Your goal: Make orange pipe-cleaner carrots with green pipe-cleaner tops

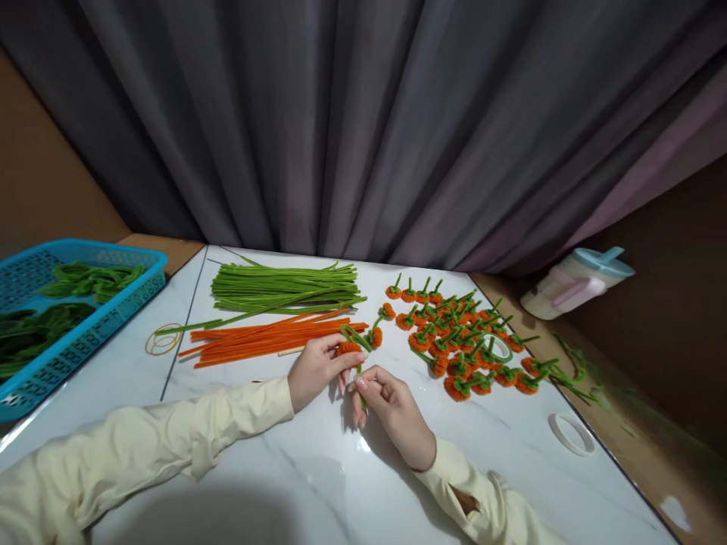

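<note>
My left hand (319, 369) pinches a small pumpkin of orange pipe cleaner (347, 348) between thumb and fingers. A looped green pipe cleaner (355, 334) stands out above it. Just to the right and lower, the fingers of my right hand (391, 405) are closed on a green pipe-cleaner end below the pumpkin. Beyond my hands lie two more small orange pumpkins (377, 337), close to the held one. A bundle of orange pipe cleaners (250, 342) lies behind my left hand, with a thicker green bundle (284, 286) farther back.
Many finished-looking pumpkins with green stems (423, 338) cluster at right, a tape roll (496, 347) among them. Another white ring (571, 434) lies nearer. A blue basket (113, 303) with green pieces stands left, beside rubber bands (163, 341). A lidded cup (573, 284) stands at far right.
</note>
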Demonstrator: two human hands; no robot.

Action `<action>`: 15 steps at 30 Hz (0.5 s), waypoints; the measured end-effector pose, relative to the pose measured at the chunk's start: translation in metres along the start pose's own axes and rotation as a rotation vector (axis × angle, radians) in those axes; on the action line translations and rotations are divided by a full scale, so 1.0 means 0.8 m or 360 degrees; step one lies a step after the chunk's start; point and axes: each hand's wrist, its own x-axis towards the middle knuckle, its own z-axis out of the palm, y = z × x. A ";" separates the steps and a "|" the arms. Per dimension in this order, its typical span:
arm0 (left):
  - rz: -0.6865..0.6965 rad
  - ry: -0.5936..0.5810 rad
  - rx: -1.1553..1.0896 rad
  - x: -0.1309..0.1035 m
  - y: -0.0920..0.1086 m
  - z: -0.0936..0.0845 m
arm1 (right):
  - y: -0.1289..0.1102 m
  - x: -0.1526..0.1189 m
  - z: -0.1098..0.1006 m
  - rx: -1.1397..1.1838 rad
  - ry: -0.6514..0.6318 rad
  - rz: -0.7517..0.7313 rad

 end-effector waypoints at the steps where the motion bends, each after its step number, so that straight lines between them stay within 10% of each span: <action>1: 0.0012 0.0016 0.0008 0.000 0.000 0.000 | -0.001 0.000 0.000 0.0034 -0.0003 0.0012; 15: -0.0074 0.0125 -0.0056 0.009 0.001 -0.008 | 0.003 0.002 -0.010 0.0198 0.0016 0.0091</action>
